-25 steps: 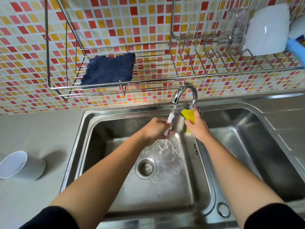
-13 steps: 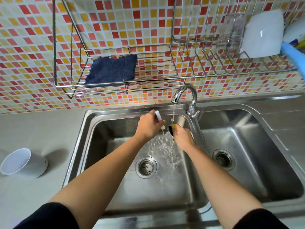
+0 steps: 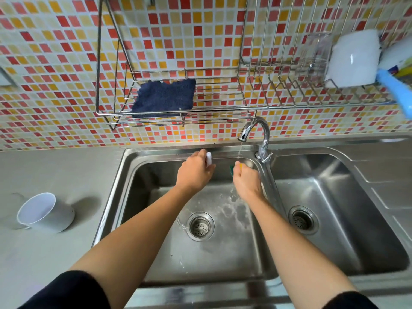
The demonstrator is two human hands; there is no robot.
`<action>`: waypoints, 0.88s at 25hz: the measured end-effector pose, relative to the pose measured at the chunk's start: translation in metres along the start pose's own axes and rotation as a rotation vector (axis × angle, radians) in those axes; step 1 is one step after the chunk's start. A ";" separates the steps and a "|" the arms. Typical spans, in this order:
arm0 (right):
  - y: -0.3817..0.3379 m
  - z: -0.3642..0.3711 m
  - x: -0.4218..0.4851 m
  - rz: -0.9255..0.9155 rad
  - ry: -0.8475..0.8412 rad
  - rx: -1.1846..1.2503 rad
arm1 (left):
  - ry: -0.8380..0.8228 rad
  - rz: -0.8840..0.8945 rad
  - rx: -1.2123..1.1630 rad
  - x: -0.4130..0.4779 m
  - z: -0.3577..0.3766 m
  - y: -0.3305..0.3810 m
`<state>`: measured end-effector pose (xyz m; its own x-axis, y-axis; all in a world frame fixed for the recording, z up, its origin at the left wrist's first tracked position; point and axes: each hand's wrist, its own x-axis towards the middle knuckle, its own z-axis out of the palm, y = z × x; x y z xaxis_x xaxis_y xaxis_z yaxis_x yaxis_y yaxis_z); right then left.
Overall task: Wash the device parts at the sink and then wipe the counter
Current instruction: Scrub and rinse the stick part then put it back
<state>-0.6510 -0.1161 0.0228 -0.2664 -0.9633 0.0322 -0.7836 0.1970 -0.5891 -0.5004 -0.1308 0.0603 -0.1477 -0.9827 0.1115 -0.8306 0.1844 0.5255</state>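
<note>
Device part [image 3: 209,159] over the sink [image 3: 223,253], centre.
Small white cylinder gripped by left hand [image 3: 195,172]; right hand [image 3: 246,182] grips yellow-green sponge [image 3: 233,169].

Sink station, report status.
Left grip holds the white part, beside the stream. Right grip holds the sponge under the running tap. Nothing in the way.

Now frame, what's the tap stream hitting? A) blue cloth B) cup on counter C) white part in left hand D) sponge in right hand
D: water from the faucet falls onto the yellow-green sponge that the right hand grips; the left hand holds the white part clear of it, to the left.
</note>
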 end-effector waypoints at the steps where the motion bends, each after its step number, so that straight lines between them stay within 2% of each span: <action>1: -0.003 -0.004 -0.004 0.017 -0.005 0.079 | 0.001 -0.023 -0.003 -0.002 -0.001 -0.004; 3: -0.009 -0.017 -0.019 -0.023 -0.018 0.279 | -0.011 -0.068 -0.008 -0.006 -0.004 -0.011; 5: -0.020 -0.038 -0.038 -0.197 0.024 0.448 | -0.033 -0.088 -0.008 -0.007 -0.009 -0.017; 8: -0.053 -0.083 -0.052 -0.502 0.177 0.455 | -0.036 -0.075 -0.008 -0.007 -0.019 -0.018; 9: -0.069 -0.099 -0.048 -0.555 0.244 0.446 | -0.029 -0.069 -0.016 -0.007 -0.022 -0.018; 11: -0.106 -0.129 -0.030 -0.539 0.291 0.457 | -0.012 -0.055 -0.033 -0.007 -0.027 -0.017; 15: -0.163 -0.148 0.047 -0.321 -0.013 0.333 | -0.007 -0.013 -0.065 -0.012 -0.035 -0.018; 18: -0.173 -0.125 0.098 -0.241 -0.222 0.084 | 0.008 0.023 -0.094 -0.016 -0.043 -0.020; 22: -0.168 -0.102 0.120 -0.200 -0.360 -0.288 | -0.056 0.034 -0.107 -0.021 -0.048 -0.023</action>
<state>-0.6083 -0.2460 0.2083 0.0756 -0.9792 -0.1884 -0.9362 -0.0047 -0.3515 -0.4527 -0.1132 0.0863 -0.2070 -0.9747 0.0846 -0.7631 0.2150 0.6095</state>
